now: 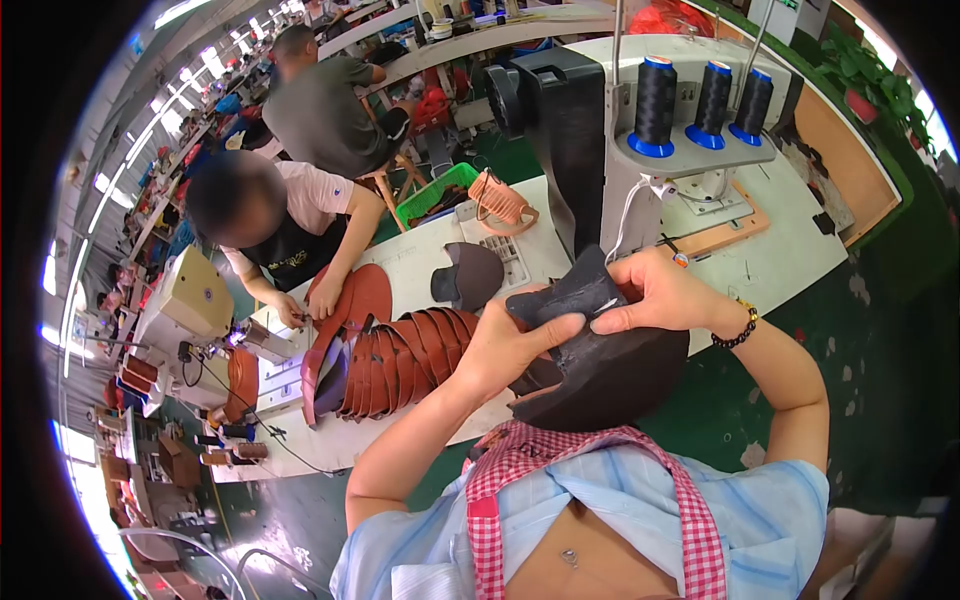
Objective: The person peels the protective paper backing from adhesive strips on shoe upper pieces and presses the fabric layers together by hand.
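**Green floor (722, 400) all round, one dark piece (635, 370) up front**

A long workshop here, and two co-workers show clearly: one far co-worker (325, 115), back turned, on one wooden stool, and one near co-worker (315, 195) at the left, both hands on a flat reddish-brown piece (365, 298).

Now to you! Both your hands are engaged on that one dark, curved piece, held just in front of your apron (505, 470), off the near edge of the white table (412, 262). Your left hand (505, 345) grips its left side, thumb on top; your right hand (655, 290) pinches the upper right, the two thumbs close together. One beaded bracelet (738, 335) circles your right wrist.

Look left: one row of reddish-brown leather pieces (410, 360), too overlapped for a sure count. Beyond your left hand lies dark material (478, 275), one piece or two, I can't tell. Farther on: one tan bundle (500, 203) and one green crate (408, 212). Far right, three black thread spools (654, 105) stand on three blue bases!
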